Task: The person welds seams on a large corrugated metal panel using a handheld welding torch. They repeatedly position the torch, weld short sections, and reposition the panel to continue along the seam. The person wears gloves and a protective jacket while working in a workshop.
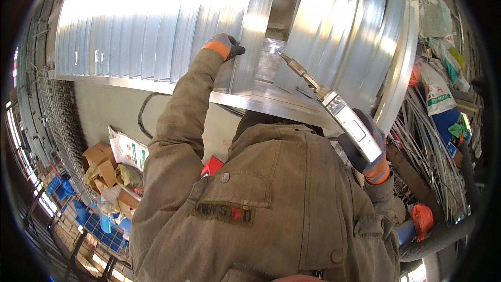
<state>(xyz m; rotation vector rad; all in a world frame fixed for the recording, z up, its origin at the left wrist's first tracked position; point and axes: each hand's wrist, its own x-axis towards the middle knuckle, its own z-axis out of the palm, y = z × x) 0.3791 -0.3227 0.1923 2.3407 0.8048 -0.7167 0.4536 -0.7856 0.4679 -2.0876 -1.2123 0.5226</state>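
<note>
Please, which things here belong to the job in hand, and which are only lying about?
In the job:
silver tool, in the right hand
shiny metal panels, at the left hand

Apparently lying about:
cardboard box
white bag
thin metal strips

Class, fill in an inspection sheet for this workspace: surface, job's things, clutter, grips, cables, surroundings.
Surface: bench with bright metal edge, mostly covered.
Job's things: ribbed metal panels in two groups; silver tool, its tip near the gap between them.
Clutter: box and white bag below left; loose strips and red bundle at right.
Grips: left grip gloved, at the left panels, hold unclear; right grip gloved, closed round the tool.
Cables: dark cable below the bench; thick tube at lower right.
Surroundings: wire mesh at far left.
</note>
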